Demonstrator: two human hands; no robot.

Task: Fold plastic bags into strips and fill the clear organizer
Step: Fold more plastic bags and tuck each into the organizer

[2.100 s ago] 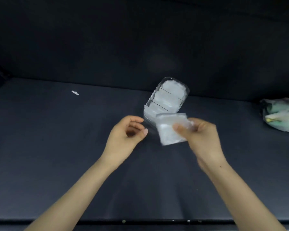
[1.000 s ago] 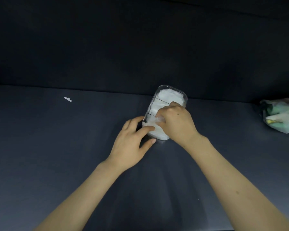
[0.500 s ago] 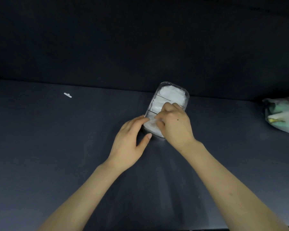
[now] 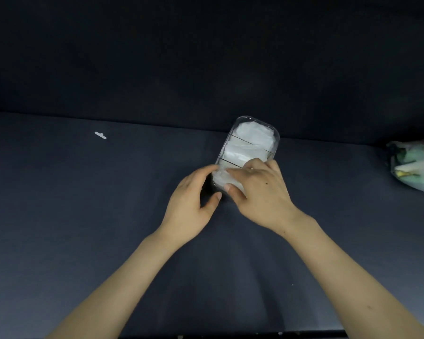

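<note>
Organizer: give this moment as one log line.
step: filling | right hand: holds folded bag in clear organizer | left hand: grips its near-left corner | far compartments: filled

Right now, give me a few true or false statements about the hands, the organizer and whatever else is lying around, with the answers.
1. The organizer has white bags in its far compartment. True.
2. The right hand is at the far compartment. False: it is at the nearest one, pinching a folded bag there.
3. The left hand holds the organizer's near left corner. True.
4. The colourful bag lies left of the organizer. False: it lies far to its right.
5. A white scrap lies on the surface, far to the left. True.
</note>
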